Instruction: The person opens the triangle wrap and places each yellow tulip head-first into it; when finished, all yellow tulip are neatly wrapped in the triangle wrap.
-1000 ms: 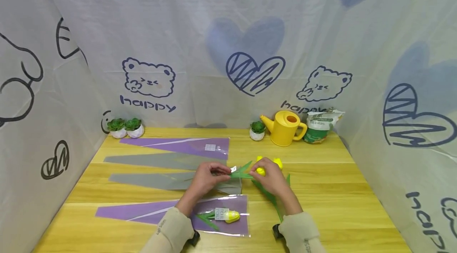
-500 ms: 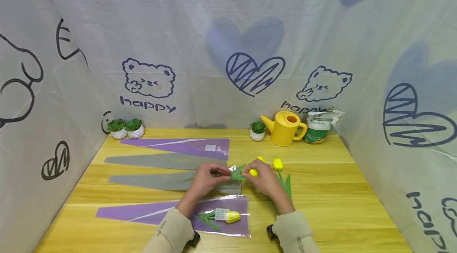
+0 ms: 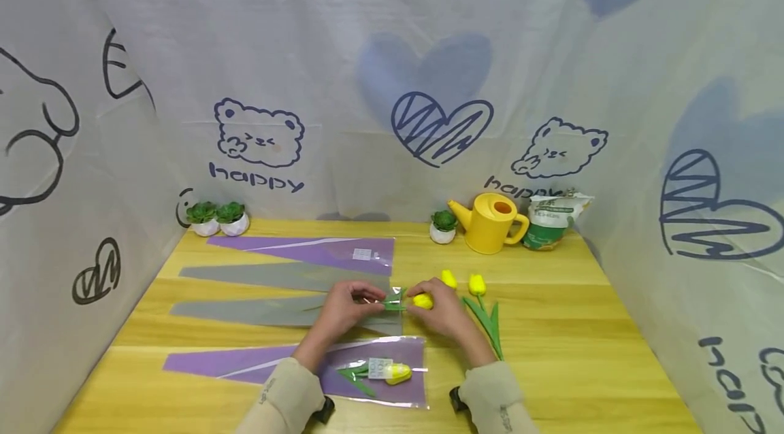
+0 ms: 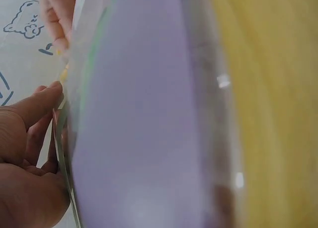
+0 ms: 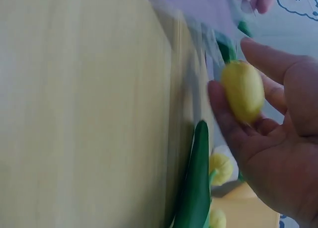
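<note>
While my left hand pinches the mouth of a grey sleeve open at mid-table, my right hand holds a yellow tulip by the bloom, fingers curled round it, its green leaves already at the sleeve's opening. I judge this to be the insertion step: stem going in, bloom still outside. The right wrist view shows the bloom cupped between thumb and fingers; the left wrist view shows my fingers against the film's edge. Next, I reckon, the stem needs sliding further left along the table while the left grip keeps the mouth spread, or the leaves may snag on the film.

Counting: four sleeves, two purple and two grey, with the near purple one already holding a tulip. Four tulips: that one, the one in hand, and two loose ones to the right. Three small potted plants, one watering can, one bag along the back.
</note>
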A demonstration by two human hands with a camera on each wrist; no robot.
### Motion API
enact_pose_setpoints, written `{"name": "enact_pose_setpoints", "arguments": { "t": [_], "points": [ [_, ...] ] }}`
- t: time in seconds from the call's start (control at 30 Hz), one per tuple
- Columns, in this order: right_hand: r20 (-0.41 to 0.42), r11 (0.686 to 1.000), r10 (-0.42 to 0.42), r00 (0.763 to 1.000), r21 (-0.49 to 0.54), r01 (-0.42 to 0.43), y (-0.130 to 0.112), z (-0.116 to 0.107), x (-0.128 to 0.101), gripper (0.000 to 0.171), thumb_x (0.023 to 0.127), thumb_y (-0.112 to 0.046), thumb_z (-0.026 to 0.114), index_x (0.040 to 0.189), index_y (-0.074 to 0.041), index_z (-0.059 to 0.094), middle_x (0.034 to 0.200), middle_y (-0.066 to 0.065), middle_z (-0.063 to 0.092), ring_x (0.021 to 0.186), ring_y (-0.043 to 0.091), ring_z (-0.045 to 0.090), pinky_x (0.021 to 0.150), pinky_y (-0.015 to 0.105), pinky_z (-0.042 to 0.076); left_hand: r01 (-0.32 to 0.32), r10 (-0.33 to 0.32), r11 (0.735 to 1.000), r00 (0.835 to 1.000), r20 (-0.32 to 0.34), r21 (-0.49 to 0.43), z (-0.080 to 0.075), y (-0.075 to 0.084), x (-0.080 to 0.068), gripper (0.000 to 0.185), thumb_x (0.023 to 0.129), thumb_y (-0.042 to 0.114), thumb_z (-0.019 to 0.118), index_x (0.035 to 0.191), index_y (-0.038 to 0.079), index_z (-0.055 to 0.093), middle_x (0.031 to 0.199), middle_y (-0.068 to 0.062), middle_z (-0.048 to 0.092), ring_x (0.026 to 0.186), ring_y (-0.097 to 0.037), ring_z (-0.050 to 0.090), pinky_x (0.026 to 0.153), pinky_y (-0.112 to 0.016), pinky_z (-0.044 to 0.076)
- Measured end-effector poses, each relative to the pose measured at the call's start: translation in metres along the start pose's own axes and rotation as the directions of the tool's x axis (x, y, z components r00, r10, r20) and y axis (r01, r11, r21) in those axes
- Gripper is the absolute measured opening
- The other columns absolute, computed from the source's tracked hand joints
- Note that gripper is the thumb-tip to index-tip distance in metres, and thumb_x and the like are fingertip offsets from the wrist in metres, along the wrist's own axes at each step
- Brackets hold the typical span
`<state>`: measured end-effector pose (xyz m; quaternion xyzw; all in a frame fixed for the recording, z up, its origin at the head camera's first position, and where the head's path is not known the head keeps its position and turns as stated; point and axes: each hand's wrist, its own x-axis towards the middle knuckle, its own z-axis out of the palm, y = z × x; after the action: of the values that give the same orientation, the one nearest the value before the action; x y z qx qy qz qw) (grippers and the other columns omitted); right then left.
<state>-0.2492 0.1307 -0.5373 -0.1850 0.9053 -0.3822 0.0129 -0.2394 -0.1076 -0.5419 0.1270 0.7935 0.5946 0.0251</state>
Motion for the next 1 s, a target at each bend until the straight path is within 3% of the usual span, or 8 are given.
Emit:
{"name": "enact_pose_setpoints", "arguments": {
  "t": [0.17, 0.47, 1.0],
  "points": [
    [0.014, 0.999, 0.022, 1.0, 0.026, -0.022, 0.007, -0.007, -0.009, 0.024, 0.09, -0.015, 0.08, 0.113, -0.009, 0.075, 0.11, 0.006, 0.07, 0.104, 0.025, 0.064, 0.092, 0.043, 0.055, 0.015, -0.015, 1.0, 1.0, 0.007, 0.017, -0.003, 0.0, -0.001, 0.021, 0.083, -0.001, 0.082, 0.103, -0.002, 0.078, 0.1, -0.016, 0.079, 0.086, -0.022, 0.072, 0.075, -0.022, 0.058],
    [0.0, 0.989, 0.139, 0.99, 0.057, -0.139, 0.011, -0.009, -0.01, 0.018, 0.092, -0.014, 0.079, 0.11, -0.016, 0.077, 0.113, 0.003, 0.074, 0.102, 0.021, 0.066, 0.092, 0.044, 0.057, 0.019, -0.019, 1.0, 1.0, -0.002, 0.025, -0.004, -0.002, -0.001, 0.019, 0.083, 0.002, 0.084, 0.102, 0.0, 0.079, 0.099, -0.015, 0.079, 0.086, -0.023, 0.073, 0.073, -0.022, 0.058],
    [-0.063, 0.978, 0.148, 0.987, 0.156, -0.137, 0.007, -0.01, -0.01, 0.022, 0.093, -0.016, 0.079, 0.115, -0.016, 0.078, 0.116, 0.0, 0.074, 0.104, 0.023, 0.07, 0.091, 0.042, 0.059, 0.005, -0.005, 1.0, 1.0, -0.021, 0.02, -0.002, 0.004, -0.002, 0.02, 0.082, 0.004, 0.085, 0.101, 0.004, 0.08, 0.1, -0.012, 0.08, 0.085, -0.017, 0.073, 0.077, -0.023, 0.059]
  ]
}}
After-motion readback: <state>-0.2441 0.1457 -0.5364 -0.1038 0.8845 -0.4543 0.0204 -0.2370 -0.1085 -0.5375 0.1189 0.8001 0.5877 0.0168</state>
